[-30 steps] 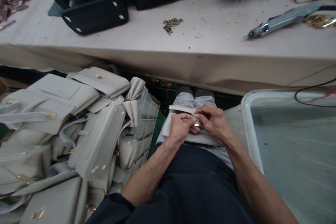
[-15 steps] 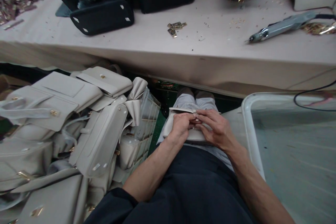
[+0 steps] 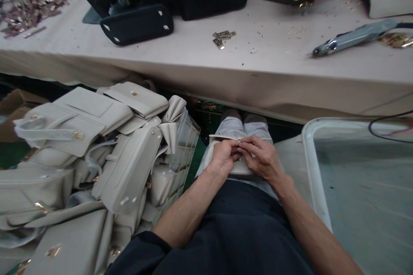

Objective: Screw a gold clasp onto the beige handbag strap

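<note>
A cream handbag (image 3: pixel 241 173) lies across my lap, its upper edge raised a little behind my fingers. Above the bag's front, my left hand (image 3: pixel 222 155) is closed, with thumb and fingertips pinched together. My right hand (image 3: pixel 262 157) meets it from the other side, its fingers bent and closed at the same spot. Whatever the fingertips hold is too small and too covered to make out. A small shiny fitting shows on the bag just below the fingers.
Cream handbags (image 3: pixel 127 167) are heaped in a clear crate (image 3: pixel 187 150) to the left. At right stands a pale plastic tub (image 3: pixel 308 154). Ahead, the covered table (image 3: pixel 193 53) bears black bags (image 3: pixel 138 25), metal plates (image 3: pixel 222 38), and an electric screwdriver (image 3: pixel 351 38) with a cable.
The whole view has shifted slightly to the right. My fingers have drawn closer together over the bag, and the shiny piece between them is now hidden.
</note>
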`<state>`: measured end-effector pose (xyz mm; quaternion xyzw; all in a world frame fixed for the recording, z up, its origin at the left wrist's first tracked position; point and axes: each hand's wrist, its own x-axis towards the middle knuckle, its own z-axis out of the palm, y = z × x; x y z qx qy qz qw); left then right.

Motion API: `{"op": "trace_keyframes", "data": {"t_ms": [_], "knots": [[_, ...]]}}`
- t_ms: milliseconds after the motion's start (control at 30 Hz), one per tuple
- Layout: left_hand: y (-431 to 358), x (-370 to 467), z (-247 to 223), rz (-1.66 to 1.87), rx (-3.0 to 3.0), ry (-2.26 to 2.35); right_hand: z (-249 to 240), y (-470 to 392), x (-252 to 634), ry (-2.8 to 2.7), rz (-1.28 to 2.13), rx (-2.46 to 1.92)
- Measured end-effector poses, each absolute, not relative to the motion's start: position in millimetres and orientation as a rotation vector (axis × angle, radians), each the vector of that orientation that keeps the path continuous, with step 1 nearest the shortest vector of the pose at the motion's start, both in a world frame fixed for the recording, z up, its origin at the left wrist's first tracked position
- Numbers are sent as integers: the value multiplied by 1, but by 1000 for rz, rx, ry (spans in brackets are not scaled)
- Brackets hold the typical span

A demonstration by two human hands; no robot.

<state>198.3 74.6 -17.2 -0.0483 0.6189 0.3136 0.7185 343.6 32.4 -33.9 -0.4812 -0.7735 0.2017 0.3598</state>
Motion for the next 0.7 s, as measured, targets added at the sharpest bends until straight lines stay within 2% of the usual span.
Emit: {"op": "trace_keyframes", "data": {"t_ms": [200, 400, 467, 600, 700], "knots": [[65, 203, -11, 720, 58, 1344, -26, 39, 344, -1919, 552, -1270], [41, 192, 16, 752, 882, 1564, 5, 46, 354, -1693, 777, -1374], [40, 187, 25, 819, 1083, 1501, 13, 48, 359, -1635, 853, -1379], [47, 187, 22, 742, 1083, 1136, 18, 50, 364, -1535, 969, -1389], [50, 195, 8, 676, 945, 1076, 10, 49, 364, -1392, 1071, -1495]]}}
